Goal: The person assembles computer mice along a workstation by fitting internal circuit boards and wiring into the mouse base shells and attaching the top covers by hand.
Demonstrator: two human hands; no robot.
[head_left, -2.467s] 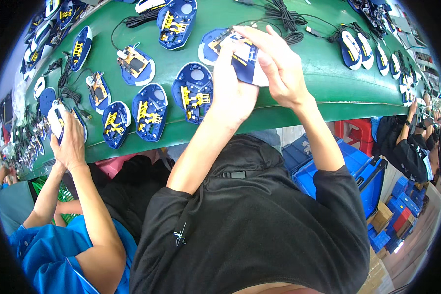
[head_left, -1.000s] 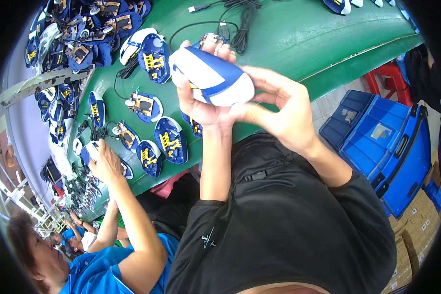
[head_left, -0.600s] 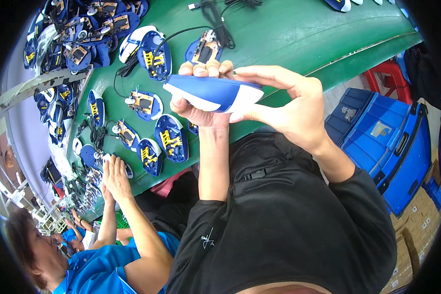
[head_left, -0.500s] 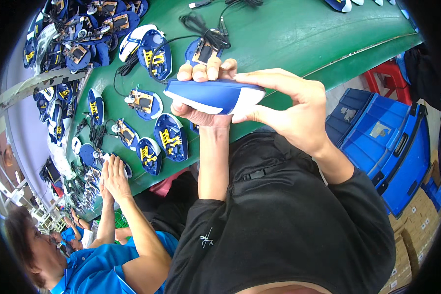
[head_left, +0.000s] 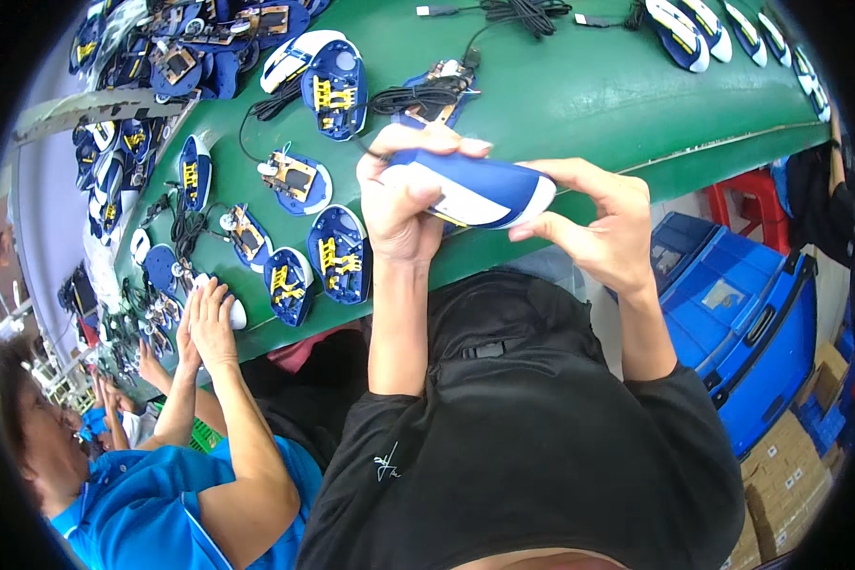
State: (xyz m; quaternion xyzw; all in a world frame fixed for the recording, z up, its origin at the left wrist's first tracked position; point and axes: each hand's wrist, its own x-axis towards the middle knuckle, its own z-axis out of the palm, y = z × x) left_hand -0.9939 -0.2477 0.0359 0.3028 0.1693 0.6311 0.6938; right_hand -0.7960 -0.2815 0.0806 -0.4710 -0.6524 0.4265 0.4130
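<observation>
A blue and white computer mouse is held up above the near edge of the green table. My left hand wraps round its left end, thumb on the white side and fingers over the top. My right hand pinches its right end between thumb and fingers. A black cable leads from the mouse's left end, partly hidden by my left hand. Just behind my left hand lies a blue mouse base with a circuit board. Upturned mouse covers with yellow parts lie to the left.
On the green table, coiled cables lie at the back and assembled mice at the far right. Heaped mouse parts fill the far left. A co-worker in blue works at left. Blue bins and a red stool stand right.
The mouse has been turned in my hands, so more of its blue and white top shows. Both hands have moved slightly right. The view has shifted, showing more assembled mice at far right.
</observation>
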